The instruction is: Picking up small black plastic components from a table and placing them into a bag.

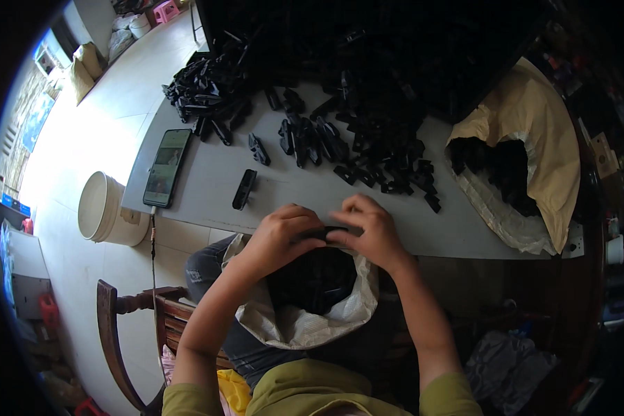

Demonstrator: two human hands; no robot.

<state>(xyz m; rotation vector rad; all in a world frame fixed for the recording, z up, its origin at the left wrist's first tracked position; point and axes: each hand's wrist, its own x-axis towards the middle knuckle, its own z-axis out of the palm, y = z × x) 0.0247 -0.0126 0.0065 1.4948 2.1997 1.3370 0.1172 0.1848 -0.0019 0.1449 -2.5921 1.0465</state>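
Left hand [279, 234] and right hand [371, 232] pinch black part [329, 233] over lap sack [305, 320] at table [208, 184] near edge — sack partly filled, big pile [367, 149] left.

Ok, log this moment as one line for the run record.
left hand: holding black part | right hand: same part | below: open white sack on lap | table: loose black parts, phone

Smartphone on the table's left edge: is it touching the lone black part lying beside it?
Apart. The head view shows the smartphone and the lone black part separated by a clear strip of bare grey table.
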